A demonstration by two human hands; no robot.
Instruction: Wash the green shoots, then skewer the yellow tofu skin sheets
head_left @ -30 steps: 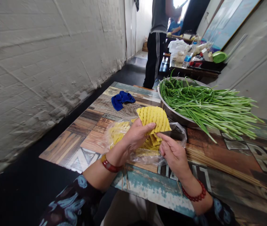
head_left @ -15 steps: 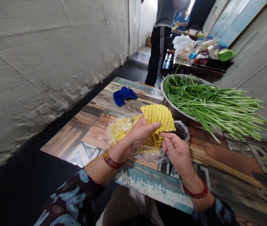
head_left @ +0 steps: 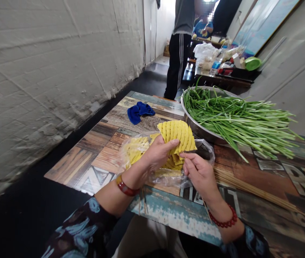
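My left hand (head_left: 159, 152) pinches a yellow, ridged, fan-shaped food slice (head_left: 178, 135) between thumb and fingers. Just right of it, my right hand (head_left: 199, 173) holds a thin wooden skewer (head_left: 206, 209), whose tip is at the slice's lower edge; whether it pierces the slice I cannot tell. Beneath both hands lies a clear plastic bag (head_left: 208, 149) with more yellow slices (head_left: 136, 148) in it. A few more skewers (head_left: 142, 204) poke out below my left hand.
A metal bowl (head_left: 202, 129) heaped with long green stalks (head_left: 249, 118) stands at the back right. Behind my right hand, loose skewers (head_left: 254, 188) lie on the wooden table (head_left: 88, 143). A blue cloth (head_left: 140, 111) rests farther back. Beyond stand a person (head_left: 179, 53) and a cluttered second table.
The whole view has shifted slightly. Both hands keep nearly the same pose around the slice and the skewer. The arm of the person far back has moved.
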